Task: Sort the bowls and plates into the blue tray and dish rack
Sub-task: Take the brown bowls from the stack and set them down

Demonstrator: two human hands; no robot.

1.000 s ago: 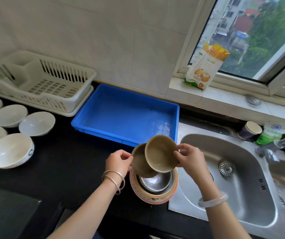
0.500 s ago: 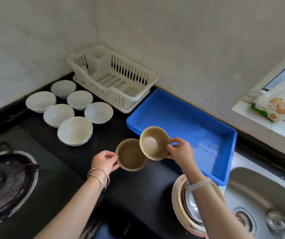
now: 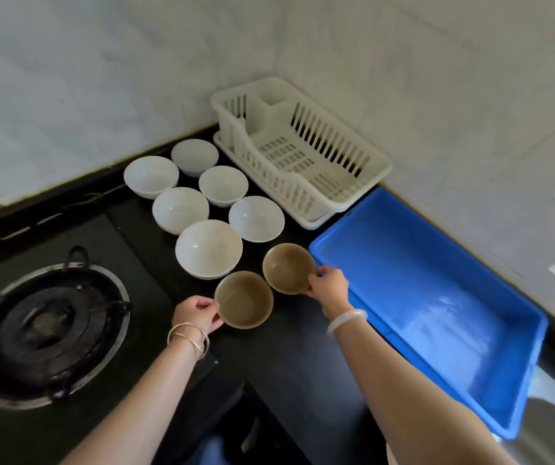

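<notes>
Left hand point(image 3: 197, 313) fingers clamp the near brown bowl point(image 3: 244, 299), right hand point(image 3: 328, 285) fingers the far brown bowl point(image 3: 288, 268), at the black counter point(image 3: 289, 347). Six white bowls point(image 3: 208, 248) crowd just beyond; blue tray point(image 3: 437, 313) right, dish rack point(image 3: 303, 156) far.

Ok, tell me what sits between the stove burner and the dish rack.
In the head view, six white bowls stand on the black counter between the stove burner and the dish rack.
</notes>
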